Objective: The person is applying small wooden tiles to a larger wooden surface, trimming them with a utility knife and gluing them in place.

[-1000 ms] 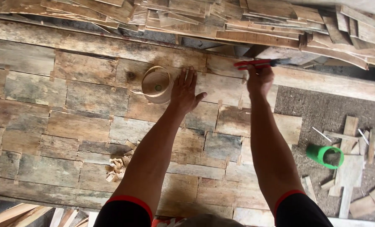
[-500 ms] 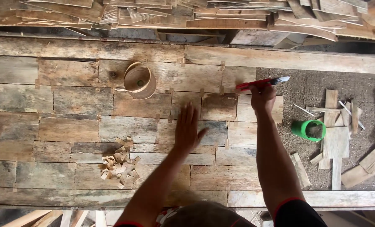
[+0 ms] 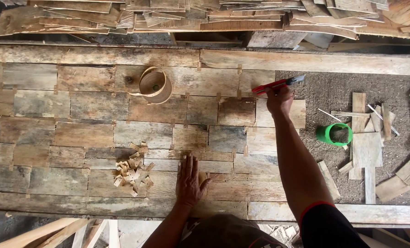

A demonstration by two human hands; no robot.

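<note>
The left hand (image 3: 188,181) has slid down the weathered plank panel (image 3: 76,133) toward the near edge and now lies flat, fingers spread, just right of a heap of small wood chips (image 3: 132,169). The right hand (image 3: 279,100), stretched far out, grips a red-handled utility knife (image 3: 278,85) at the planks' right end, near a green cup (image 3: 334,134).

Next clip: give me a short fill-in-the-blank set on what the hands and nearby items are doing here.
1. The right hand holds a ____-handled utility knife.
2. The left hand lies ____ on the wooden boards.
3. The cup on the right is ____ in colour.

Missing words: red; flat; green
</note>
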